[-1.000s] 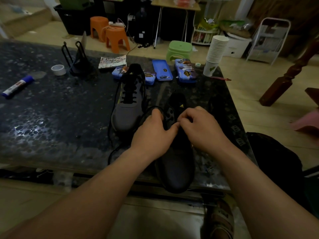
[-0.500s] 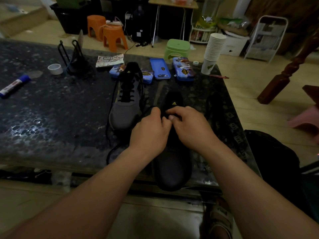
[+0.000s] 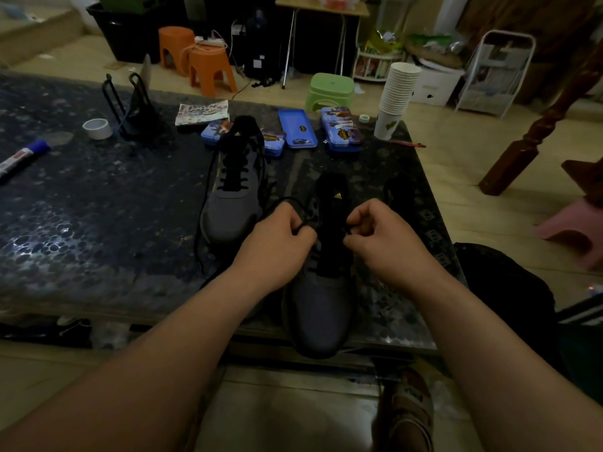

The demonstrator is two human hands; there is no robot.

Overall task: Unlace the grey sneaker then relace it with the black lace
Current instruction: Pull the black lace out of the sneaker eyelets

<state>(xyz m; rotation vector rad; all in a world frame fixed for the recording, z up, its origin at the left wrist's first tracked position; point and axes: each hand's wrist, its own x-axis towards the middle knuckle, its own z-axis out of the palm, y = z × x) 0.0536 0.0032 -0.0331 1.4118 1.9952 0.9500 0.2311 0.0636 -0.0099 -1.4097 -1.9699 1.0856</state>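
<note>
Grey sneaker (image 3: 321,308) at the near edge of the table (image 3: 98,223), toe overhanging toward the person.

Left hand (image 3: 277,246) over the sneaker's left eyelets, fingers curled, pinching the black lace (image 3: 287,201), which loops away up-left. Right hand (image 3: 388,243) over the right eyelets, fingers curled tight, thumb to forefinger, pinching what looks like the other end; it is dim there.

Judgement: black lace is already in the lower eyelets, so relacing is well on. The upper rows and the tie are left.

Beyond-left of the sneaker: second sneaker (image 3: 233,203), laced black. Farther: blue tins (image 3: 297,128), paper cups (image 3: 399,93).

Half a second ago the hands met over the tongue. Now they are apart, lace drawn outward.
</note>
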